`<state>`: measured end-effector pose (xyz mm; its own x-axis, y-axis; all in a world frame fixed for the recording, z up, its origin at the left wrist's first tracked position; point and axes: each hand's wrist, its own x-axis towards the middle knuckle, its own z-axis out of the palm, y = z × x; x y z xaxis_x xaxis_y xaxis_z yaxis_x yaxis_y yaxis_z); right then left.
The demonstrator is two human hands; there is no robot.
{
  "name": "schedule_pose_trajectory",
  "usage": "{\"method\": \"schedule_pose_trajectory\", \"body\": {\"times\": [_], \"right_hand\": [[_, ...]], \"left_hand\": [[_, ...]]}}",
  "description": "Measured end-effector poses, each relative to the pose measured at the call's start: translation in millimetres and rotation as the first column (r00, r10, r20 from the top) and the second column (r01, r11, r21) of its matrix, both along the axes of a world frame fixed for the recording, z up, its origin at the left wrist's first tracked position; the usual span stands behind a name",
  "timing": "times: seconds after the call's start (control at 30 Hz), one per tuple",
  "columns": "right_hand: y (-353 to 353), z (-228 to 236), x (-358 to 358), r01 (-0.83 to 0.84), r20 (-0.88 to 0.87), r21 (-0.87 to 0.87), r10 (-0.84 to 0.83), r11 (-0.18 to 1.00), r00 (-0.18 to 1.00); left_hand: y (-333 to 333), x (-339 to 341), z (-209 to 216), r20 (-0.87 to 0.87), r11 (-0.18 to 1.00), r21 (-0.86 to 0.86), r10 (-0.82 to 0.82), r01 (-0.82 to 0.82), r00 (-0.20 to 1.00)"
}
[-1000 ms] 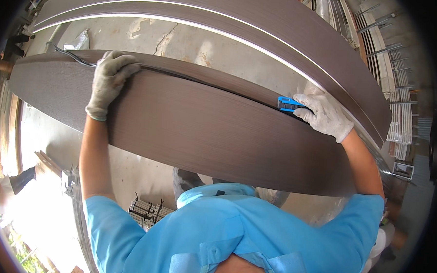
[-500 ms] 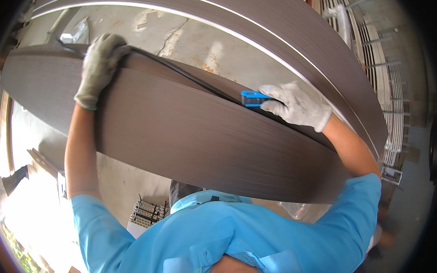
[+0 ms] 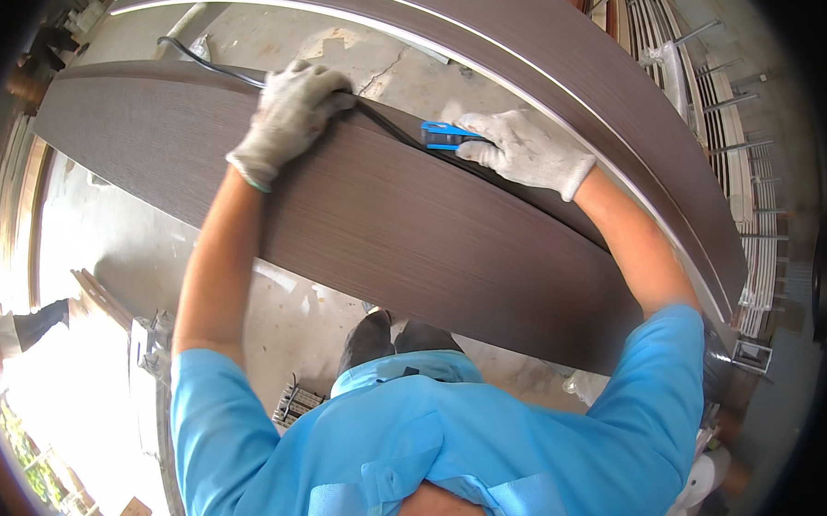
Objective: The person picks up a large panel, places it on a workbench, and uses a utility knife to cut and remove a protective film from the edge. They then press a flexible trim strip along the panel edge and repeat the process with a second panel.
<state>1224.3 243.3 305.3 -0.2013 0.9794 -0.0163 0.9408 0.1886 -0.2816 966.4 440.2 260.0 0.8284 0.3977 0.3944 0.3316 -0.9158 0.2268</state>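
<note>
A long brown wood-grain panel point(image 3: 415, 230) lies across the view in front of my body. A thin black strip point(image 3: 387, 123) runs along its far edge, and its loose tail curls up beyond the panel at the upper left. My left hand point(image 3: 295, 119), in a pale work glove, is closed over that far edge with the strip under its fingers; the fingertips are partly hidden. To its right, my gloved right hand point(image 3: 529, 152) grips a small blue-and-black hand tool point(image 3: 449, 136). The tool sits at the edge, against the strip.
Another brown panel point(image 3: 588, 72) with pale edges arcs across the far side. Racks of long pale strips point(image 3: 745, 171) stand at the right. Stacked slotted pieces point(image 3: 296, 403) lie on the concrete floor point(image 3: 349, 52) near my legs. Bright light floods the lower left.
My left hand has shifted right along the edge, and the gap to the tool has narrowed. More of the strip's tail shows at the left. The right hand keeps hold of the tool.
</note>
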Motion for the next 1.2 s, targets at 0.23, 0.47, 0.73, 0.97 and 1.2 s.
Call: {"method": "schedule_pose_trajectory", "body": {"times": [0.23, 0.47, 0.73, 0.97, 1.2], "right_hand": [[-78.1, 17.5, 50.8, 0.297, 0.143, -0.226, -0.270, 0.928, 0.952], [-139.0, 31.3, 62.1, 0.516, 0.090, -0.185, -0.508, 0.837, 0.857], [-166.2, 36.2, 73.8, 0.595, 0.051, -0.243, -0.602, 0.766, 0.797], [-190.1, 34.2, 95.9, 0.436, 0.070, -0.181, -0.431, 0.881, 0.900], [-168.2, 21.7, 93.3, 0.263, -0.057, -0.128, -0.272, 0.956, 0.961]], "left_hand": [[79.2, -87.6, 58.6, -0.306, 0.991, 0.133, 0.047, -0.007, 0.951], [82.3, -76.1, 84.9, -0.466, 0.994, 0.068, -0.047, 0.088, 0.884], [114.4, -67.9, 93.7, -0.477, 0.746, -0.594, -0.025, -0.301, 0.878], [119.6, -73.2, 18.9, -0.167, 0.908, -0.391, 0.092, -0.151, 0.982], [89.5, -71.7, -23.4, 0.045, 0.909, 0.077, 0.407, -0.409, 0.912]]}}
